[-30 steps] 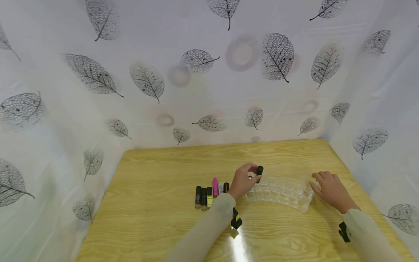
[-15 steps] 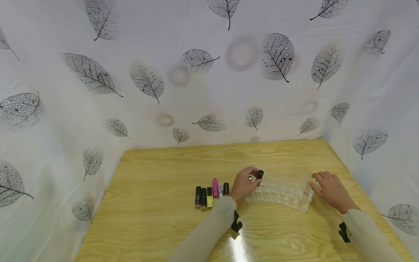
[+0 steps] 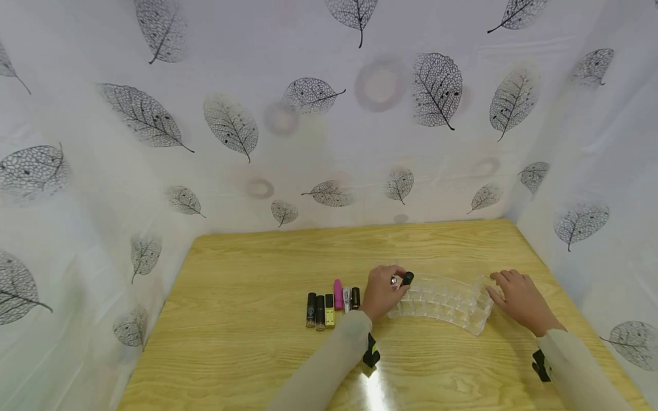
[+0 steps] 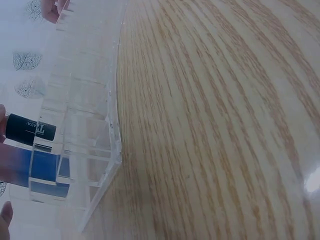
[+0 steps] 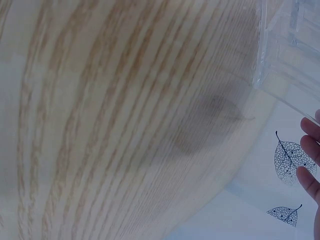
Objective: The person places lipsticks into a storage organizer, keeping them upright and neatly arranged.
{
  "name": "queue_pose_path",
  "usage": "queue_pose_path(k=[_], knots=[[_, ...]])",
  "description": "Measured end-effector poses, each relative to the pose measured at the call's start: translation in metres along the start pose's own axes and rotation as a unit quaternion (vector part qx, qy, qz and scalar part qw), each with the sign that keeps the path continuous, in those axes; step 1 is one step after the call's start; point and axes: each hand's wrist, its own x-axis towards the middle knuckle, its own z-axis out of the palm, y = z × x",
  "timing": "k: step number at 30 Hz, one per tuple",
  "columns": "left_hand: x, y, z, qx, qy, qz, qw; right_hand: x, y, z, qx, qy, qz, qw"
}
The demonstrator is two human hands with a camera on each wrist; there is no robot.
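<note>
My left hand (image 3: 381,290) pinches a black lipstick tube (image 3: 407,278) over the left end of a clear stepped acrylic lipstick holder (image 3: 442,299). In the left wrist view, the black tube (image 4: 31,130) shows pale lettering and sits at the holder's upper row. Beside it, a blue lipstick (image 4: 42,165) with a pinkish end stands in a slot of the holder (image 4: 85,125). My right hand (image 3: 521,299) lies at the holder's right end, fingers loosely bent and fingertips right by its edge; in the right wrist view its fingers (image 5: 311,145) show near the clear plastic.
Left of the left hand, a row of lipsticks lies on the wooden table (image 3: 231,342): black tubes (image 3: 311,309), a black-and-gold one (image 3: 329,311), a magenta one (image 3: 337,294), a clear one (image 3: 346,299) and a dark one (image 3: 356,298). A leaf-print curtain (image 3: 329,142) surrounds the table.
My left hand has come down slightly toward me, and the black lipstick tube has lowered with it and tilted at the holder's left end. The right hand stays in place.
</note>
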Motion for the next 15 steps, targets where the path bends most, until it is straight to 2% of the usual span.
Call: queue_pose_path(k=[10, 15], knots=[[-0.0039, -0.0047, 0.0044, 0.054, -0.001, 0.010, 0.9985, -0.0007, -0.0003, 0.0007, 0.001, -0.002, 0.000, 1.0000], [-0.0046, -0.0063, 0.0056, 0.065, -0.001, 0.011, 0.9978, -0.0003, -0.0005, -0.0007, 0.003, -0.002, -0.001, 1.0000]])
